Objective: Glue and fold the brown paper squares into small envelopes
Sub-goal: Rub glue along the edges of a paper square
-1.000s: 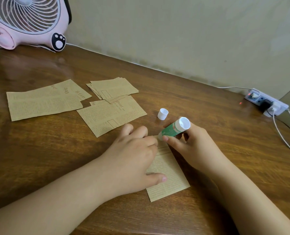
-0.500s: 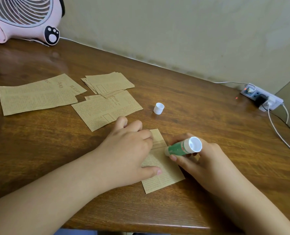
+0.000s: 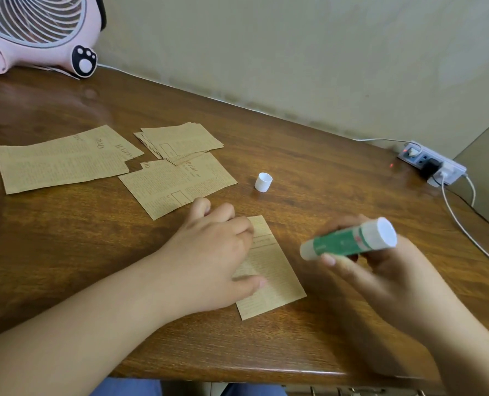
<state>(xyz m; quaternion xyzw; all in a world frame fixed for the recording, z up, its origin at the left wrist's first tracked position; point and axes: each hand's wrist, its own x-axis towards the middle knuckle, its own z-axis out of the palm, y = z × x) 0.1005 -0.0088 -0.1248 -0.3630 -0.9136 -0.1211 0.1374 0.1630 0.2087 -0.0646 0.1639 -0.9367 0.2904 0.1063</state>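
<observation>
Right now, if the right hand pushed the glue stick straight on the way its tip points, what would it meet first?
Probably the folded brown paper under the left hand. The right hand aims the glue stick leftward at it; the tip looks raised, so depth is uncertain.

glue stick [image 3: 349, 241] lifted off paper [image 3: 269, 270]

We see a pink plastic desk fan [image 3: 34, 32] with a black-and-white paw print standing at the far left corner of the brown wooden table [image 3: 309, 155]. A white power strip [image 3: 432, 164] with 1 red light lies at the right edge, 2 cables trailing from it.
</observation>
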